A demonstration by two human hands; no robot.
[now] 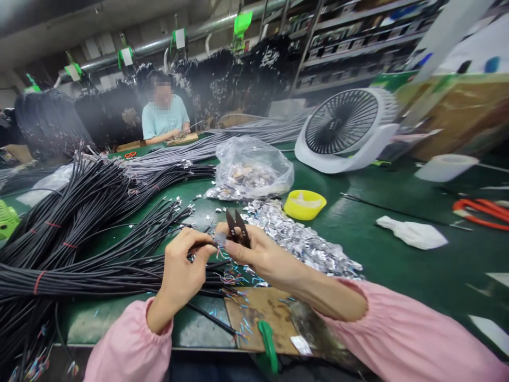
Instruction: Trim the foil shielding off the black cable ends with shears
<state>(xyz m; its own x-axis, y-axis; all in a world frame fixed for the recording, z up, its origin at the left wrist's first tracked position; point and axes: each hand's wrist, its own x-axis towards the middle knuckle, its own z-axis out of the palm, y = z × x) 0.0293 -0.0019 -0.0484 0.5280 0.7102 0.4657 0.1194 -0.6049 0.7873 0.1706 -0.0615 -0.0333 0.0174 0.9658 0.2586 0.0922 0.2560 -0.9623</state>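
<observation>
Far left on the green table (397, 265): black cable bundles (59, 239) tied w/ red bands, fanned toward centre. Their tails run over the near edge and hang off, so no free room that side.

Left hand (181, 270), pink sleeve, is closed in a pinch on one cable (217, 241) at its tip. The tip is held above the table near the front edge, touching the right fingers.

Right hand (260, 257) is just beside it, clenched round black snips (238, 228). Blades point up and stand apart. Thumb and forefinger meet the cable tip.

Under both wrists a cardboard pad (258, 313) lies flush w/ the table's near edge, w/ coloured wire offcuts strewn on it.

Right of the hands a heap of silver metal bits (306, 244) stretches back to a clear plastic bag (252, 167) holding more. A yellow bowl (304, 204) sits just beside the heap.

Farther back, centre-left, a person (163, 119) in a light shirt sits across the table.

Centre-right: white fan (345, 130), tilted. Then open green surface, the widest bare patch, w/ only a white rag (413, 233) on it.

Far right: tape roll (445, 167) and orange scissors (483, 212) at the frame's edge.
</observation>
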